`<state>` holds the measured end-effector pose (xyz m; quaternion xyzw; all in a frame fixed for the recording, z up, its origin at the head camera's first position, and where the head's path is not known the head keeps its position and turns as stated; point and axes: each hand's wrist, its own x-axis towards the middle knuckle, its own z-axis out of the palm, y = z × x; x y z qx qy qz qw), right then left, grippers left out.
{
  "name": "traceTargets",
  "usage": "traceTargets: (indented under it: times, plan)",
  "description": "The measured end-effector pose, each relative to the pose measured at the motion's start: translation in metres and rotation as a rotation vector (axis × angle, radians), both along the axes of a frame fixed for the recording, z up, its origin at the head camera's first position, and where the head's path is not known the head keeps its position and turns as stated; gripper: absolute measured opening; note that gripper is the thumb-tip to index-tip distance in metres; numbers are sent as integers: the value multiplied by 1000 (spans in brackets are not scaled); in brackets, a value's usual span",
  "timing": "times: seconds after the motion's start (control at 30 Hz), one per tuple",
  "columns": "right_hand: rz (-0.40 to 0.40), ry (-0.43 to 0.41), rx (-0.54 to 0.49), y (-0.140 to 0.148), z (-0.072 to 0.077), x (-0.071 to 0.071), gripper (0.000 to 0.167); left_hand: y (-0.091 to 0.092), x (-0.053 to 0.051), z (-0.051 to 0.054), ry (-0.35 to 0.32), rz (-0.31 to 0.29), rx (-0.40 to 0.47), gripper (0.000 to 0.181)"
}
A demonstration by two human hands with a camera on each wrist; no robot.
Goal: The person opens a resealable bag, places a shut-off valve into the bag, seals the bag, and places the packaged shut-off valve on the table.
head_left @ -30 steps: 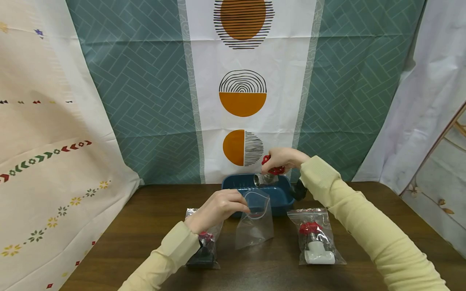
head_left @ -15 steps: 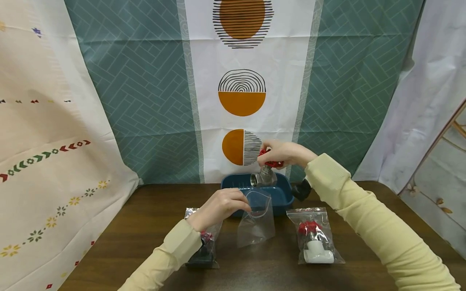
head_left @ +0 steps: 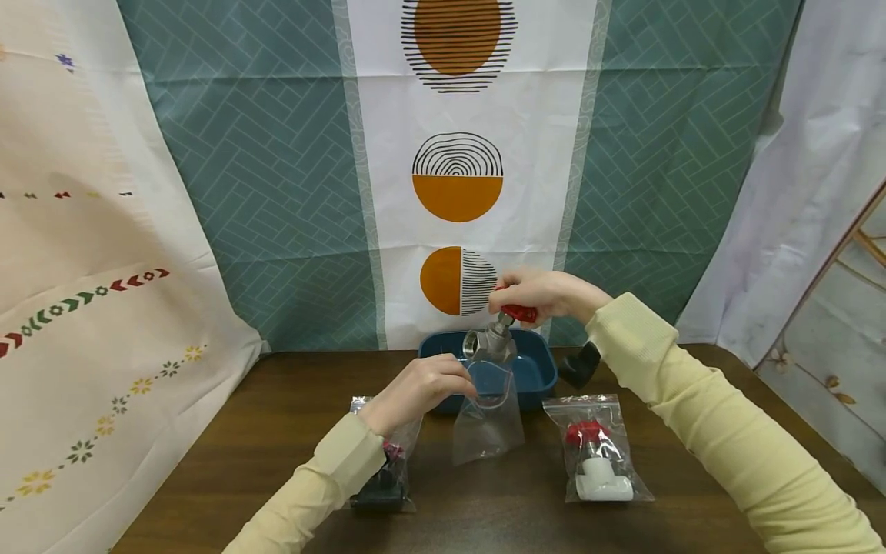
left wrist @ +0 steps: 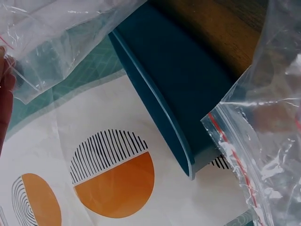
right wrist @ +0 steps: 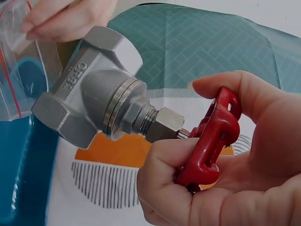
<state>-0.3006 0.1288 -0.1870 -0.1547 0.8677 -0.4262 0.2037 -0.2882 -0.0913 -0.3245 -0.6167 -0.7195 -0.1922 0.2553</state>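
My right hand [head_left: 543,295] grips the red handwheel [right wrist: 211,141] of a metal valve [right wrist: 94,89]. The valve's silver body [head_left: 493,342] hangs tilted over the blue tray [head_left: 547,385], just above the mouth of a clear zip bag [head_left: 490,435]. With its fingertips my left hand [head_left: 422,391] pinches that bag at its upper edge, and the mouth gapes. In the left wrist view only a sliver of the left fingers [left wrist: 4,103] shows beside the plastic. Whether the valve touches the bag's rim is hard to tell.
On the right lies a zip bag [head_left: 598,454] holding a red-wheeled valve with a white tee body. Another bag [head_left: 384,481], with a dark-bodied valve, lies partly under my left forearm. A patterned cloth [head_left: 457,108] hangs behind the wooden table [head_left: 484,515].
My right hand has carried the valve slightly left and toward the bag's mouth, its body now lower over the opening. The left hand and its bag have hardly moved.
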Motion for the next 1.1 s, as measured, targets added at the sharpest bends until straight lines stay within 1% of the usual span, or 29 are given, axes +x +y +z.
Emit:
traceTargets:
  times: [0.17, 0.3, 0.37, 0.5, 0.6, 0.73, 0.9, 1.1]
  plan:
    - [21, -43, -47, 1, -2, 0, 26, -1, 1, -2, 18, 21, -5, 17]
    - [33, -61, -70, 1, -4, 0, 26, -1, 1, -2, 17, 20, -3, 17]
    - [37, -68, -69, 2, -6, 1, 26, 0, 1, -1, 15, 16, 1, 17]
    - [35, -78, -59, 4, -11, 1, 26, 0, 0, -2, 35, 5, 28, 17]
    - [33, -70, -45, 6, -15, 1, 28, 0, 0, -4, 51, -3, 57, 17]
    - [18, -55, 5, 4, -17, 2, 33, 1, -1, -5, 61, -7, 98, 18]
    - [-21, -17, 117, -3, -22, 8, 39, 2, -2, -6, 85, 6, 117, 17]
    - [-14, 73, 220, -12, -32, 14, 28, 5, -3, -6, 116, 24, 120, 16]
